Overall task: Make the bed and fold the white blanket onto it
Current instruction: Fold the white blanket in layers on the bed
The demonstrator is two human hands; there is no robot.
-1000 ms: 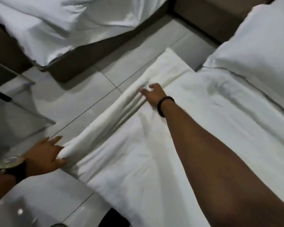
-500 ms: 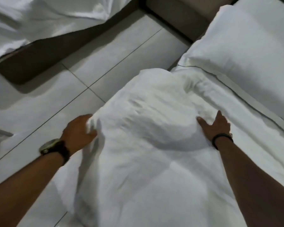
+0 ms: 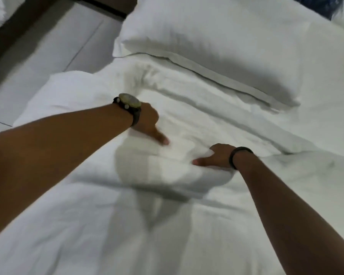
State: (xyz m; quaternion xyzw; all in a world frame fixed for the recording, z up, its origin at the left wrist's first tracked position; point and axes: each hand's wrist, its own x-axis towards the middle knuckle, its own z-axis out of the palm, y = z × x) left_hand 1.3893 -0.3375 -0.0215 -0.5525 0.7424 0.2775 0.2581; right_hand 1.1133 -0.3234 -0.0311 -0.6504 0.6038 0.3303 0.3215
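White cotton fills nearly the whole view: the white blanket (image 3: 167, 205) lies spread over the bed (image 3: 326, 135), rumpled into soft creases, with a thick folded bulge across its middle where both hands meet it. The left hand (image 3: 149, 126), wearing a dark-strapped wristwatch (image 3: 130, 102) with a pale yellowish face, reaches in from the left with its fingers dug down into the fabric at the far side of the bulge; only the thumb, pointing toward the right hand, shows clearly, so how tightly the other fingers close cannot be told, though the cloth puckers around them. The right hand (image 3: 216, 155), with a black wristband (image 3: 239, 155), rests on the near right side of the bulge, thumb stretched toward the left hand and the remaining fingers curled under a raised fold of the blanket, apparently pinching it. The two thumbs lie near each other but apart. Beyond the hands a white pillow (image 3: 216, 46) lies flat at the head of the bed, its flanged edge just beside the blanket's far fold. Pale floor tiles (image 3: 48, 56) show at the upper left, where the blanket's corner overhangs the edge of the bed.
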